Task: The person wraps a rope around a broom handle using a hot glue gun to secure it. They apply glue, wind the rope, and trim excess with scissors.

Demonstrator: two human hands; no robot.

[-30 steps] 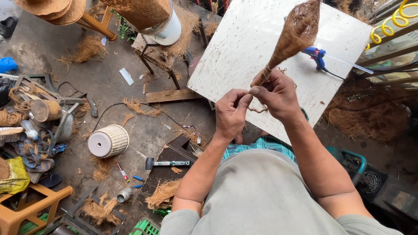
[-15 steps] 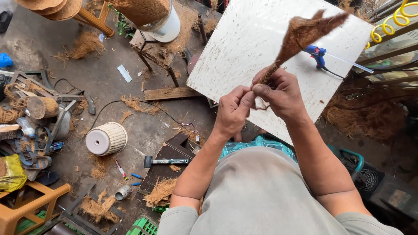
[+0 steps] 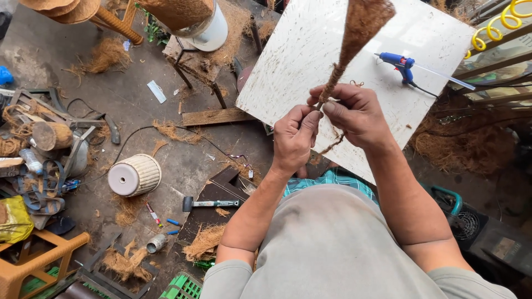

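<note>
A brown coir-fibre piece (image 3: 360, 27) shaped like a cone on a thin wrapped stem rises in front of me. My left hand (image 3: 293, 138) pinches the bottom of the stem with thumb and fingers. My right hand (image 3: 354, 113) grips the stem just beside it, and a loose strand of fibre twine hangs below the fingers. Both hands hover over the near edge of a white board (image 3: 293, 61). On the board's right part lies a blue glue gun (image 3: 400, 63).
The concrete floor on the left holds a white ribbed pot (image 3: 134, 175) on its side, a hammer (image 3: 210, 204), a wood plank (image 3: 213, 117), clumps of coir, tools and an orange stool (image 3: 33, 260). A fibre-covered pot (image 3: 188, 16) stands at the top.
The fibre piece has swung from leaning right to standing nearly upright, and my fingers have shifted along its stem. Both hands stay in about the same place.
</note>
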